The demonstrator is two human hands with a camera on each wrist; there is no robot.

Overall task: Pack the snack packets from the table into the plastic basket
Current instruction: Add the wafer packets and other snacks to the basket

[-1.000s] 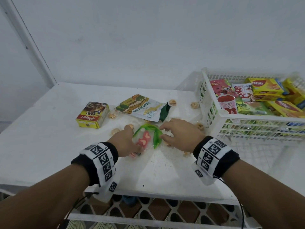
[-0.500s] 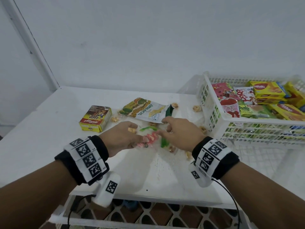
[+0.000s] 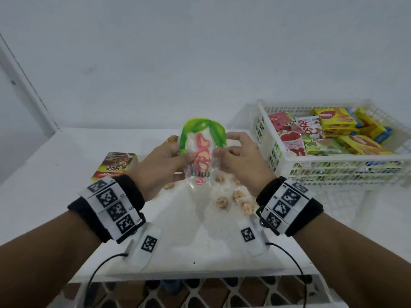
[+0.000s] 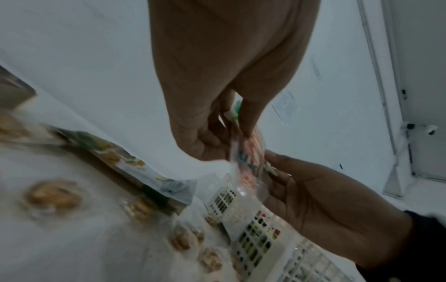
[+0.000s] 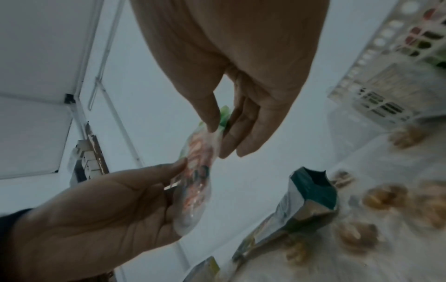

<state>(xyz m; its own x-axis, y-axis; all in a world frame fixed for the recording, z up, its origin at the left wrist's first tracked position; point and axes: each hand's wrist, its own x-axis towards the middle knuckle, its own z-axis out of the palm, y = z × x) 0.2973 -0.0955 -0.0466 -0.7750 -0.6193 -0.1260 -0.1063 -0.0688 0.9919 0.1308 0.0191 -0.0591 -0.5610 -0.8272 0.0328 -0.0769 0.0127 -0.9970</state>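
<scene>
Both hands were clamped on one packet (image 3: 201,152), held up off the tabletop (image 3: 55,196) in the middle of the head frame: the left hand (image 3: 164,161) pinched its left edge, the right hand (image 3: 239,158) its right edge, thumbs in front and fingers behind. The packet stood roughly upright, its long axis running top to bottom, green end up and clear end down. The basket (image 3: 333,172), already holding many packets, lay at right of the frame, just beside the right hand, so that hand looked the nearer one to carry it across. Left on the tabletop were a box (image 3: 115,166) at middle left, a pouch (image 5: 301,208) and loose small sweets (image 3: 222,202) under the hands.
</scene>
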